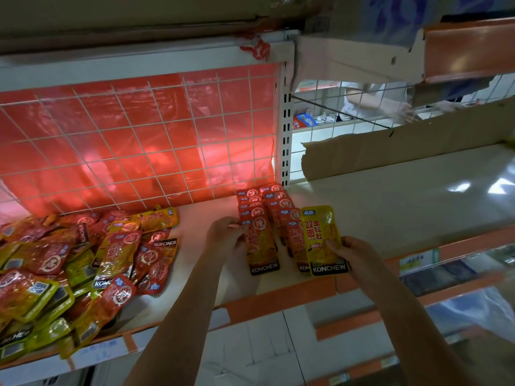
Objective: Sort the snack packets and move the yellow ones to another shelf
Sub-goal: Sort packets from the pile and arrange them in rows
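Note:
A loose heap of red and yellow snack packets point(69, 263) covers the left part of the white shelf point(195, 215). Two neat overlapping rows of red packets point(267, 210) lie near the shelf's upright post. My left hand point(225, 232) grips the left edge of the nearest red packet point(262, 246) in the left row. My right hand point(348, 253) pinches the lower right of a yellow packet point(320, 235), which is held upright just right of the red rows.
A wire grid backed by red plastic film point(139, 135) closes the back of the shelf. To the right lies another white shelf point(404, 190) with brown cardboard point(390, 151) along its back. Orange shelf edges point(278, 299) run along the front. Another person point(373, 101) shows behind the grid.

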The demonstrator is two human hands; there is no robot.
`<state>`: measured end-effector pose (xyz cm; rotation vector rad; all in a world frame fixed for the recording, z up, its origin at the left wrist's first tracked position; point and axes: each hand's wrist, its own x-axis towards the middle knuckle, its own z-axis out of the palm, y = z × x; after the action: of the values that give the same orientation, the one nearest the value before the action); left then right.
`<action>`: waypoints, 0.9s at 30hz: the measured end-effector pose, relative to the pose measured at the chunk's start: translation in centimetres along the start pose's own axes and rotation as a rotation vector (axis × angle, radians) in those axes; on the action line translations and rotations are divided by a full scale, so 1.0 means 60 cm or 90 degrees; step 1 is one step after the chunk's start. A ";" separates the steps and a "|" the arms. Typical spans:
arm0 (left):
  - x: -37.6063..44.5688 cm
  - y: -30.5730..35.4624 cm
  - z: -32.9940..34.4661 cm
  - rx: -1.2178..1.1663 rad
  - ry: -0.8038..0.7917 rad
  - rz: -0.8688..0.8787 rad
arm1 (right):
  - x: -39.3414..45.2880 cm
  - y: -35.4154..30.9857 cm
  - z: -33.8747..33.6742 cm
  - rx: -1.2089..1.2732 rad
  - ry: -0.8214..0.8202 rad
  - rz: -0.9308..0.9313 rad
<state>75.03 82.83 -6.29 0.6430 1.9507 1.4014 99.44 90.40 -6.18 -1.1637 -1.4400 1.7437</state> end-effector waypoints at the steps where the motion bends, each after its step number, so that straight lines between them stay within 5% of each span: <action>1: 0.003 -0.001 0.001 0.008 0.005 -0.001 | 0.001 0.000 0.000 0.000 -0.003 0.000; 13: 0.012 -0.009 0.013 0.048 0.030 0.030 | 0.021 0.002 0.004 -0.036 0.000 0.009; 23: 0.008 -0.015 0.013 0.211 0.077 0.063 | 0.038 0.000 0.016 -0.055 0.006 0.023; 27: 0.015 -0.001 0.005 0.333 0.139 0.156 | 0.054 -0.007 0.018 -0.050 0.019 0.021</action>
<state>74.63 83.62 -6.62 1.0307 2.5131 1.1316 97.03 92.79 -6.56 -1.2562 -1.4905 1.6989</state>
